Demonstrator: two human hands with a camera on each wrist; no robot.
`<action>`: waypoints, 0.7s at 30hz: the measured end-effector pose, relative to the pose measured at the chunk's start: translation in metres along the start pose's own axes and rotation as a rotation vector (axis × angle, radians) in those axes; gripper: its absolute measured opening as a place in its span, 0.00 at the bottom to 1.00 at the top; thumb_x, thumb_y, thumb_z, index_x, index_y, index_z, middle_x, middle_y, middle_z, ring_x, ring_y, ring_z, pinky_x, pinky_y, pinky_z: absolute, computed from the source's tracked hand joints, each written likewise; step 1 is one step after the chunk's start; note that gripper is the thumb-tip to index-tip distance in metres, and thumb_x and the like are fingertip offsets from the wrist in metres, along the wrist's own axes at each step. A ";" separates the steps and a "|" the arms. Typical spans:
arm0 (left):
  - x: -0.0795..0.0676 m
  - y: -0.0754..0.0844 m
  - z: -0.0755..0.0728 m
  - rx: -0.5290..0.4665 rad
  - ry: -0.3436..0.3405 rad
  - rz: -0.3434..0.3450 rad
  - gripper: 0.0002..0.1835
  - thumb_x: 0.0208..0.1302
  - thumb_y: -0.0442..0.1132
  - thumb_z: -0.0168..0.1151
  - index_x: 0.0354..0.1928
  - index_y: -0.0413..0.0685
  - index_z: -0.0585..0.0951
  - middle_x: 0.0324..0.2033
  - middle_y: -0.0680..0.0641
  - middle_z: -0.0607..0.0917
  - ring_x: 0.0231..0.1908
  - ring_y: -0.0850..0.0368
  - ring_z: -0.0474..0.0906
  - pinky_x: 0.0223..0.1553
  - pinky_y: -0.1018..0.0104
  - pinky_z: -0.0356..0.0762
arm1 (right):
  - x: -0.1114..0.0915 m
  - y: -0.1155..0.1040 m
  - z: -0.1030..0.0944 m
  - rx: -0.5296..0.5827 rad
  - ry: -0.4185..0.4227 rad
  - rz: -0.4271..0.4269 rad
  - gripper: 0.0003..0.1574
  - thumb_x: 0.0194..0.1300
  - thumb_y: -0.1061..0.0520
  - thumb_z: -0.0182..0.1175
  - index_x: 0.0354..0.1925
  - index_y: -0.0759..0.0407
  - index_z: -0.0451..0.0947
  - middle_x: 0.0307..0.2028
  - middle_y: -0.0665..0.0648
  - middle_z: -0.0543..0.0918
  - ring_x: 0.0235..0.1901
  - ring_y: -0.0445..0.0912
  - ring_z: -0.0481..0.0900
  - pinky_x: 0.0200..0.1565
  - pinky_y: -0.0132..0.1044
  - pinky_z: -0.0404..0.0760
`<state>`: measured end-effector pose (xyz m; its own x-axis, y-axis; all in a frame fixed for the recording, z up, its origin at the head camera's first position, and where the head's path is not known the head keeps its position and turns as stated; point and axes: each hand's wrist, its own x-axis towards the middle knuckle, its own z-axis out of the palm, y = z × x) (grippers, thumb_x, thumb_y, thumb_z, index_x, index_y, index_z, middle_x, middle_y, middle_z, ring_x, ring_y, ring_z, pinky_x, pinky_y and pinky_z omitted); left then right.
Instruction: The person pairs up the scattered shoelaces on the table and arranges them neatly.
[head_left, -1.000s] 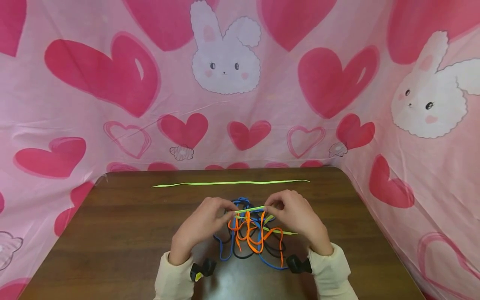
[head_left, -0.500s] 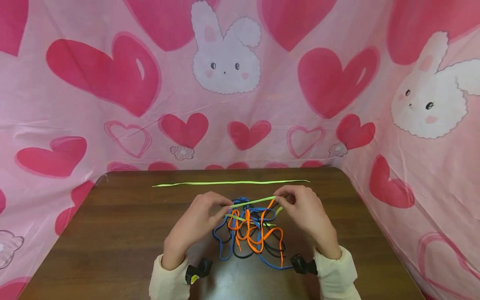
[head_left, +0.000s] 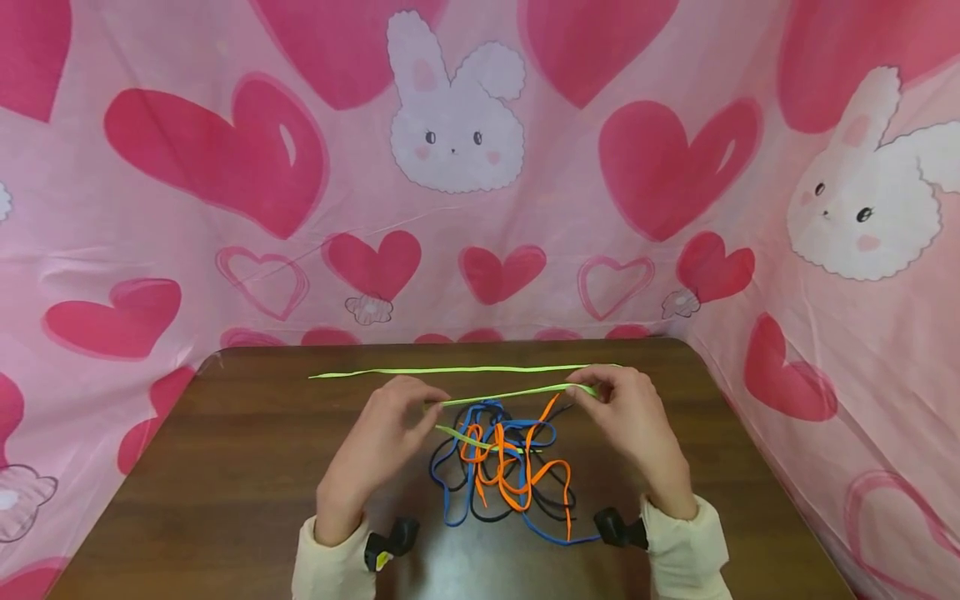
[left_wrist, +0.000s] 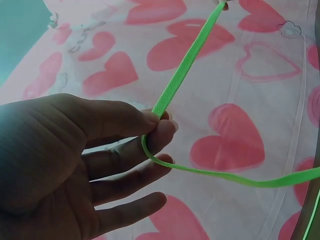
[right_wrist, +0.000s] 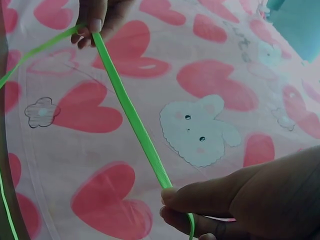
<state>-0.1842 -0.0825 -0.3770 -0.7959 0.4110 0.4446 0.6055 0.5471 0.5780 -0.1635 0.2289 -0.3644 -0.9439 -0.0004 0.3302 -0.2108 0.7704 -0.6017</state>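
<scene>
A flat neon-green shoelace is stretched taut between both hands, above a tangle of laces. My left hand pinches it between thumb and index finger; in the left wrist view the other fingers are spread and a loose tail curves away from the pinch. My right hand pinches the lace farther along, with a short end hanging past the fingers in the right wrist view. Below lie an orange shoelace, a blue shoelace and a black shoelace, looped over one another. A lime-green length crosses the pile.
Another neon-green shoelace lies straight along the back of the brown wooden table, its right end behind my right hand. A pink cloth with hearts and rabbits hangs behind and beside the table. Black wrist cameras sit near the cuffs.
My hands have moved apart, the right one going right and the left one left. The green stretch between them has lengthened and risen from the pile, pulling away from the other laces.
</scene>
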 end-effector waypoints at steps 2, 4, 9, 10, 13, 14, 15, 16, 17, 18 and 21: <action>0.000 -0.001 -0.001 0.007 0.003 -0.018 0.09 0.60 0.29 0.72 0.42 0.46 0.89 0.38 0.53 0.89 0.46 0.55 0.82 0.49 0.53 0.80 | 0.000 0.001 -0.001 -0.008 0.004 0.006 0.08 0.60 0.59 0.73 0.40 0.52 0.90 0.16 0.48 0.70 0.19 0.40 0.66 0.22 0.35 0.61; -0.001 -0.001 -0.003 0.013 0.009 -0.028 0.09 0.60 0.29 0.72 0.42 0.46 0.89 0.39 0.53 0.89 0.46 0.54 0.82 0.50 0.51 0.80 | 0.001 0.002 -0.002 -0.010 0.005 0.014 0.08 0.61 0.60 0.73 0.41 0.53 0.90 0.17 0.48 0.72 0.19 0.41 0.66 0.21 0.35 0.61; -0.001 -0.004 -0.006 0.026 0.038 -0.030 0.10 0.59 0.28 0.72 0.43 0.44 0.89 0.39 0.51 0.90 0.47 0.51 0.82 0.52 0.49 0.79 | 0.001 0.005 -0.004 -0.007 0.024 0.033 0.06 0.61 0.59 0.73 0.39 0.52 0.89 0.17 0.47 0.72 0.19 0.41 0.66 0.21 0.35 0.62; -0.001 -0.005 -0.006 0.027 0.044 -0.029 0.10 0.59 0.28 0.72 0.43 0.43 0.89 0.39 0.51 0.90 0.47 0.50 0.82 0.52 0.49 0.79 | 0.001 0.006 -0.005 -0.007 0.031 0.033 0.05 0.61 0.59 0.73 0.38 0.53 0.89 0.16 0.47 0.71 0.19 0.41 0.66 0.21 0.35 0.62; -0.001 -0.007 -0.007 0.034 0.057 -0.025 0.10 0.59 0.27 0.72 0.43 0.42 0.88 0.40 0.49 0.89 0.47 0.50 0.82 0.51 0.50 0.79 | 0.002 0.007 -0.005 -0.006 0.045 0.031 0.04 0.60 0.58 0.74 0.37 0.52 0.89 0.16 0.47 0.71 0.19 0.40 0.67 0.22 0.35 0.63; -0.001 -0.007 -0.007 0.035 0.060 -0.023 0.10 0.59 0.27 0.72 0.43 0.42 0.88 0.40 0.49 0.89 0.47 0.50 0.82 0.52 0.50 0.79 | 0.002 0.008 -0.005 -0.007 0.050 0.030 0.04 0.60 0.58 0.74 0.36 0.53 0.89 0.16 0.47 0.71 0.19 0.40 0.67 0.22 0.35 0.63; -0.001 -0.008 -0.008 0.036 0.061 -0.022 0.10 0.59 0.27 0.72 0.44 0.42 0.88 0.40 0.49 0.89 0.48 0.50 0.82 0.52 0.50 0.79 | 0.002 0.008 -0.005 -0.007 0.054 0.028 0.04 0.60 0.58 0.74 0.36 0.53 0.89 0.16 0.47 0.71 0.20 0.40 0.67 0.22 0.35 0.64; -0.002 -0.008 -0.008 0.034 0.062 -0.021 0.10 0.59 0.28 0.72 0.44 0.42 0.88 0.41 0.49 0.89 0.48 0.50 0.82 0.52 0.50 0.79 | 0.002 0.009 -0.006 -0.009 0.057 0.027 0.05 0.60 0.58 0.74 0.36 0.53 0.89 0.16 0.47 0.72 0.20 0.40 0.67 0.23 0.35 0.64; -0.002 -0.008 -0.008 0.029 0.063 -0.018 0.11 0.60 0.27 0.72 0.44 0.42 0.88 0.41 0.49 0.89 0.48 0.50 0.82 0.52 0.50 0.79 | 0.002 0.009 -0.006 -0.012 0.059 0.026 0.05 0.60 0.59 0.74 0.37 0.54 0.89 0.17 0.48 0.73 0.20 0.40 0.67 0.23 0.35 0.64; -0.002 -0.009 -0.009 0.022 0.064 -0.016 0.11 0.60 0.28 0.72 0.44 0.42 0.88 0.41 0.49 0.89 0.48 0.50 0.82 0.52 0.50 0.79 | 0.002 0.009 -0.007 -0.014 0.061 0.023 0.05 0.60 0.59 0.74 0.38 0.54 0.89 0.17 0.48 0.73 0.20 0.40 0.67 0.23 0.35 0.64; -0.002 -0.010 -0.010 -0.001 0.074 -0.014 0.11 0.60 0.28 0.72 0.45 0.43 0.88 0.41 0.50 0.89 0.48 0.51 0.82 0.52 0.50 0.79 | 0.000 0.009 -0.009 -0.022 0.064 0.016 0.07 0.62 0.61 0.72 0.40 0.56 0.89 0.18 0.49 0.74 0.21 0.41 0.67 0.24 0.34 0.65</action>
<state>-0.1883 -0.0965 -0.3768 -0.8015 0.3484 0.4859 0.5945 0.5519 0.5848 -0.1635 0.2419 -0.3631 -0.9286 0.0522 0.3674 -0.1900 0.7836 -0.5915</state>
